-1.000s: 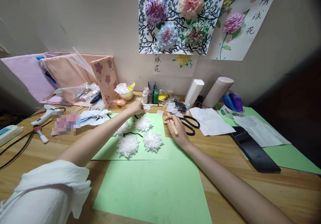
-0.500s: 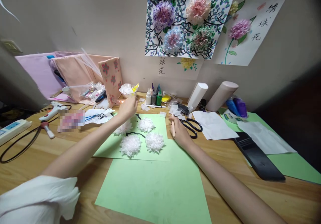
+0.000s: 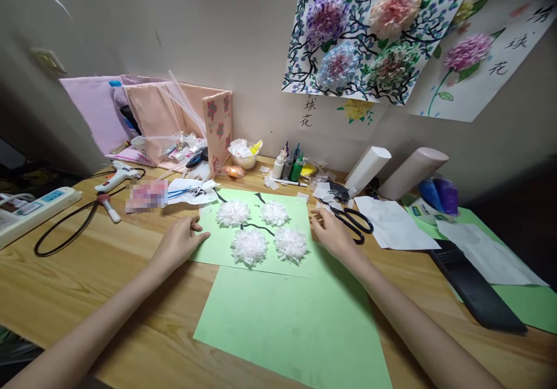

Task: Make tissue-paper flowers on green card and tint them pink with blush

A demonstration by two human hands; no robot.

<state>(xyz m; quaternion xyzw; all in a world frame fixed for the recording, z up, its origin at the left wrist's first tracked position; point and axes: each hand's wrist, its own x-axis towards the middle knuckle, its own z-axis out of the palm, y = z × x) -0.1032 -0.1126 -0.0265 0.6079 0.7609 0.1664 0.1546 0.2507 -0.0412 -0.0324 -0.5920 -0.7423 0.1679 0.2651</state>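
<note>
The upper green sheet (image 3: 213, 254) lies crosswise, centre of the frame, between your released left hand (image 3: 177, 241) and right hand (image 3: 334, 232), whose hold I cannot tell.

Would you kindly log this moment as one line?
left hand: open, at left edge of upper green paper sheet | right hand: at its right edge, near black-handled scissors | on it: four fluffy white flowers

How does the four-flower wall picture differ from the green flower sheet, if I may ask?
The wall picture hangs upright, while the green sheet lies flat. The wall picture's flowers are coloured; the green sheet's flowers are white. Both carry four.
</note>
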